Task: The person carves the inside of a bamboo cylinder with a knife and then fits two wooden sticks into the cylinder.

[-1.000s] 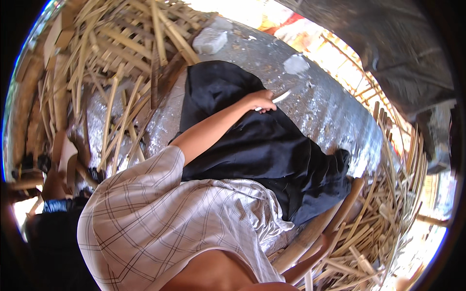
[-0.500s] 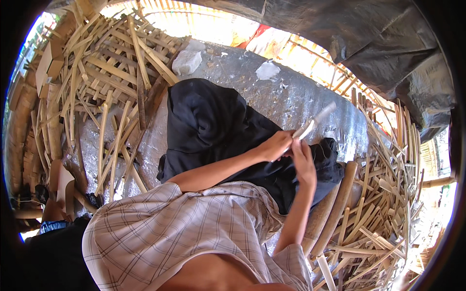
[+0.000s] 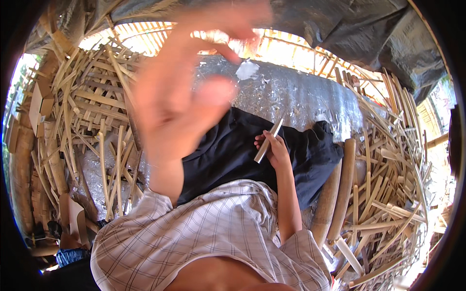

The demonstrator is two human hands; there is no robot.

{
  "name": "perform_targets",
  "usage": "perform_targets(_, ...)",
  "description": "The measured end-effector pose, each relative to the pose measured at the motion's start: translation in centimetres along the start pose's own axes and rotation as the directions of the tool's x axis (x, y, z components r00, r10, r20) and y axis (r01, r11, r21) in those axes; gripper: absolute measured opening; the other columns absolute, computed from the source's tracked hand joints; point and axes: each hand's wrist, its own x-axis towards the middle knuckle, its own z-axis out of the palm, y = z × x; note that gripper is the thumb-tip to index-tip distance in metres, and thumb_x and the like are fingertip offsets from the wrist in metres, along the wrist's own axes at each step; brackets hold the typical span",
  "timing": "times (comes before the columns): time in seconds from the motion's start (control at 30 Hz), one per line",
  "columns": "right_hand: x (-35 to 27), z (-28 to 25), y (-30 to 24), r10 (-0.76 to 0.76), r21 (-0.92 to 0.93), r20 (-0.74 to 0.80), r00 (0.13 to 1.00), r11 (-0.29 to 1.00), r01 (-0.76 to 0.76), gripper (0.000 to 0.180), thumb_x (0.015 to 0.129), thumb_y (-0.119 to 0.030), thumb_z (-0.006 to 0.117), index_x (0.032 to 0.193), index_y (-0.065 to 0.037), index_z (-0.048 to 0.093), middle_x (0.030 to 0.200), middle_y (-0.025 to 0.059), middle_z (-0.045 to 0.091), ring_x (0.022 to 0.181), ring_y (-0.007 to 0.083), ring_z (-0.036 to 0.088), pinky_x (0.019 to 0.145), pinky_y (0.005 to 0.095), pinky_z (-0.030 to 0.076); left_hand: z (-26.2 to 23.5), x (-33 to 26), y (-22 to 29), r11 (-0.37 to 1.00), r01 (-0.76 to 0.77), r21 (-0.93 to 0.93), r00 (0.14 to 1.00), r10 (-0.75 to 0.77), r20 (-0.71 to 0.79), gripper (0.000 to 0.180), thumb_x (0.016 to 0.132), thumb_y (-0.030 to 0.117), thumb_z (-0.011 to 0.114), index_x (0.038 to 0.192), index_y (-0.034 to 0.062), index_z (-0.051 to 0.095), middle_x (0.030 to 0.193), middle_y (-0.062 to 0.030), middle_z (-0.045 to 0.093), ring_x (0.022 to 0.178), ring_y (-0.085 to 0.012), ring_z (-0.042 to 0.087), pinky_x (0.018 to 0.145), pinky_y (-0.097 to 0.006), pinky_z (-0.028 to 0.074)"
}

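Observation:
My left hand [image 3: 189,92] is raised close to the camera and smeared by motion. Its thumb and fingers are apart, and nothing shows between them. Lower down, over my lap, my right hand [image 3: 276,151] is closed round a slim, shiny grey knife [image 3: 262,151]. One end of the knife tapers to a point away from me; the other is broader and blunt. Black cloth [image 3: 238,145] covers my legs beneath both hands.
Bamboo strips [image 3: 383,213] lie heaped on the right, beside two thick bamboo poles [image 3: 341,194]. Woven bamboo slats [image 3: 99,102] are piled at the left, near a cardboard piece [image 3: 41,107]. A grey plastic sheet [image 3: 310,92] spreads ahead; a dark tarp [image 3: 369,34] hangs above.
My left hand has left the knife and swung up toward the camera. My right hand has come left and nearer to my body, now holding the knife alone.

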Motion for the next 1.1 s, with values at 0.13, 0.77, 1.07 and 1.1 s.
perform_targets(0.13,-0.4,0.2,0.1,-0.036,-0.140,-0.010,0.999,0.990,0.034,0.023,0.098,-0.020,0.069,0.105,0.001,0.063,0.090,0.0151,0.073,0.079,0.0220,0.071,0.069,0.0324,0.057,-2.2,1.6,3.4,0.927,-0.342,-0.151,0.940,0.336,-0.065,0.035,0.098,0.022,0.062,0.118,-0.0055,0.065,0.115,-0.0213,0.067,0.101,-0.0287,0.065,0.086,-0.040,0.052)
perform_targets(0.77,-2.2,3.1,-1.0,-0.281,-0.174,0.029,0.959,0.944,0.281,0.024,0.103,-0.023,0.066,0.116,-0.004,0.061,0.094,0.0040,0.070,0.087,0.0112,0.066,0.079,0.0269,0.052,8.3,-21.7,-14.0,0.369,0.907,-0.202,0.410,-0.885,0.223,0.032,0.100,0.029,0.067,0.117,0.0043,0.056,0.104,-0.0026,0.061,0.091,-0.0101,0.059,0.080,-0.029,0.051)
perform_targets(1.07,-5.4,0.5,-5.1,-0.516,-0.759,0.236,0.823,0.432,0.488,0.030,0.094,-0.013,0.074,0.122,-0.004,0.067,0.116,0.0130,0.060,0.105,0.0247,0.068,0.080,0.0367,0.059,10.5,-25.7,-14.7,0.056,0.966,-0.254,0.172,-0.869,0.464,0.024,0.091,0.005,0.070,0.113,0.0017,0.060,0.092,-0.0094,0.067,0.072,-0.0134,0.065,0.054,-0.028,0.052)
perform_targets(1.1,-6.6,-1.1,-6.6,-0.602,-0.833,0.207,0.771,0.305,0.461,0.032,0.092,-0.013,0.076,0.122,-0.005,0.068,0.114,0.0123,0.064,0.102,0.0237,0.069,0.081,0.0353,0.059,10.2,-25.6,-15.2,0.004,0.964,-0.267,0.136,-0.868,0.477,0.024,0.091,0.006,0.070,0.113,0.0017,0.060,0.091,-0.0096,0.067,0.068,-0.0129,0.064,0.052,-0.027,0.050)
